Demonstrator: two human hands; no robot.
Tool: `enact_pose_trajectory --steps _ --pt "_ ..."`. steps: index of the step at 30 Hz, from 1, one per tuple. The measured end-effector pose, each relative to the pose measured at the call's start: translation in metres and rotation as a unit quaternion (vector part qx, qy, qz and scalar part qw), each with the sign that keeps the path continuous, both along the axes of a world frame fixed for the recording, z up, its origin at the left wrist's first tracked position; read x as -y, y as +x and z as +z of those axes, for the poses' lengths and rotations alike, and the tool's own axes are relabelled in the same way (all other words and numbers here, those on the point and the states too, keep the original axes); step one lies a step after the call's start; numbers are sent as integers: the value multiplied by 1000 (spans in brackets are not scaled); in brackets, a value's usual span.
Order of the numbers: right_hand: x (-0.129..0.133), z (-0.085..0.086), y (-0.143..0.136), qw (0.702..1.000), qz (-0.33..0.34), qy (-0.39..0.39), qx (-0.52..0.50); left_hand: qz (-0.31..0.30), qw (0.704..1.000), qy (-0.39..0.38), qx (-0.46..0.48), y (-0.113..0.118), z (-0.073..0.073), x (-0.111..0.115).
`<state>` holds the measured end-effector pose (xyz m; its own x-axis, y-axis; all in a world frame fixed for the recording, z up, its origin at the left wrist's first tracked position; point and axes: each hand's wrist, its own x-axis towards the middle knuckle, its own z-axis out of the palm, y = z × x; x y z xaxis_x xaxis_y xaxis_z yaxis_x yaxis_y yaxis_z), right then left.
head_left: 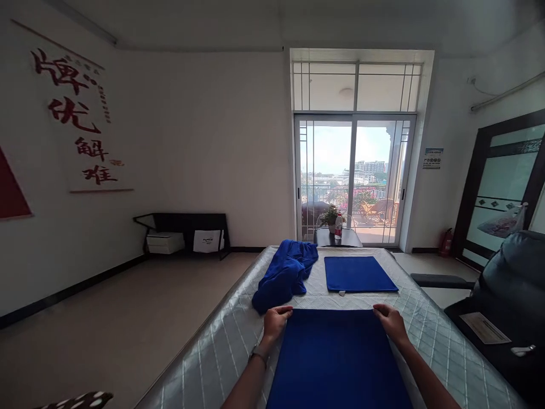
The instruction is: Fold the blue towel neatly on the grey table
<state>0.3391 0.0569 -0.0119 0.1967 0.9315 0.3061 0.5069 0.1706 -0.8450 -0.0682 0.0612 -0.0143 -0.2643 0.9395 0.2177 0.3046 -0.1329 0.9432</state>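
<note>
A flat blue cloth (336,358) lies in front of me on the mattress, its near end running out of view. My left hand (276,324) pinches its far left corner, a watch-like band on the wrist. The far right corner is pinched in my right hand (390,322). Between the two hands the far edge is drawn straight. Just beyond, a second blue cloth (360,274) rests folded into a flat rectangle, a small white tag at its near edge. To its left sits a crumpled heap of blue cloth (284,272).
The quilted, silvery mattress (204,363) carries all the cloths. Behind it stands a small table (349,238) with a bottle (338,226) and a potted plant (331,217). A black armchair (511,284) is close on the right. A low black rack (191,218) stands by the left wall.
</note>
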Motion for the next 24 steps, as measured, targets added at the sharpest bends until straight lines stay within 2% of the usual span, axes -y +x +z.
enact_pose_trajectory --steps 5,9,12,15,19,21,24 --pt "-22 -17 -4 997 -14 -14 73 6 997 8 -76 4 -13 -20" --pt "-29 -31 -9 990 -27 -18 136 1 989 14 -146 6 -22 -24" --pt "-26 -33 -12 983 -40 -18 177 -7 980 17 -196 10 -21 -19" --pt "-18 -26 -17 968 -54 -4 246 -30 969 26 -245 19 -13 -8" --pt "-5 -15 -31 923 -28 -13 384 -71 917 32 -392 38 -3 7" --pt "0 -17 -37 913 -5 -53 404 -88 888 29 -450 43 -5 12" --pt "4 -27 -42 901 23 -109 418 -113 861 8 -497 41 -15 15"
